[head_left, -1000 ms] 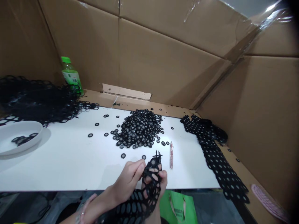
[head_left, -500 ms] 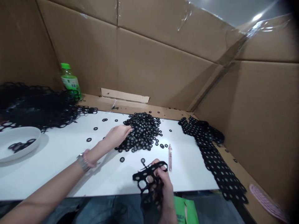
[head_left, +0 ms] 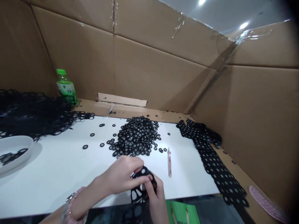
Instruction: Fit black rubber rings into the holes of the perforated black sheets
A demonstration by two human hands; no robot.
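My left hand [head_left: 121,176] and my right hand [head_left: 155,194] meet at the near edge of the white table [head_left: 58,168]. Both pinch a black perforated strip [head_left: 140,186] with open holes, which hangs down over the table's edge. Just beyond my hands lies a heap of small black rings [head_left: 136,137] with light centres. Several loose rings are scattered around the heap.
A slim pink tool [head_left: 169,161] lies right of my hands. A long black perforated strip [head_left: 210,155] runs along the right. A tangle of empty black webbing [head_left: 32,112] fills the left. A white dish [head_left: 12,151] holds rings. A green bottle [head_left: 65,87] stands at the back. Cardboard walls enclose the table.
My left hand came back from the ring heap to the strip near the table's edge. My right hand pulled the strip lower and closer. The view tilted up a little.
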